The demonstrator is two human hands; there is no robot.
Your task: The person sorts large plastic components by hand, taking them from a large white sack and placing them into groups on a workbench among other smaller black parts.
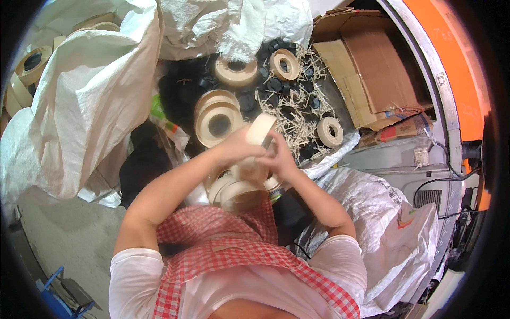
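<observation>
Now | LH [237, 148] curled on cream ring [262, 127] | RH [280, 159] prob. half-curled, touching it

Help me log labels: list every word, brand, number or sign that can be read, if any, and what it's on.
Orange panel: faint marks, not copied here.
White sack at right: small dark print, too small to read.
Cream rings: no lettering I can make out.
</observation>
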